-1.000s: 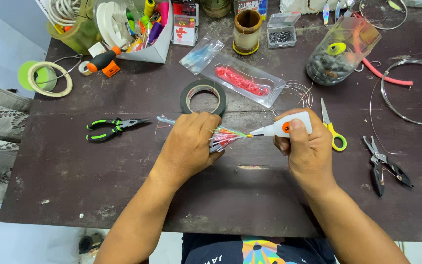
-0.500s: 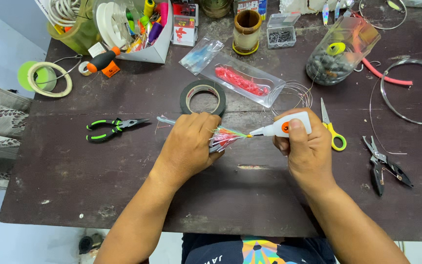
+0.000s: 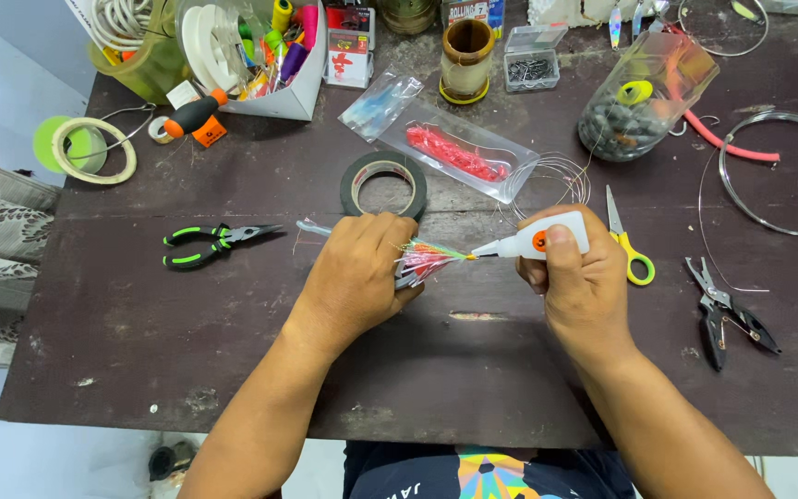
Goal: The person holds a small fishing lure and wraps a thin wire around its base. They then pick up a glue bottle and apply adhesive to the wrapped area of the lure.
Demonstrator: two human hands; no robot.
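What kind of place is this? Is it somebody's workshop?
Probably a home craft bench for making fishing lures: a dark worn table with pliers, a roll of black tape, a box of hooks and coiled line.

Both your forearms come up from the bottom edge, bare, angled inward toward each other. Your left hand [image 3: 355,277] is knuckles-up, fingers curled into a loose fist, thumb tucked on the inner side, pinching closed. Your right hand [image 3: 579,273] is also back-up, fingers wrapped in a closed grip, thumb [image 3: 558,242] pressed flat on top, pointing left. Hands sit level, near each other, not touching. Wrists straight, the left elbow out wider than the right.
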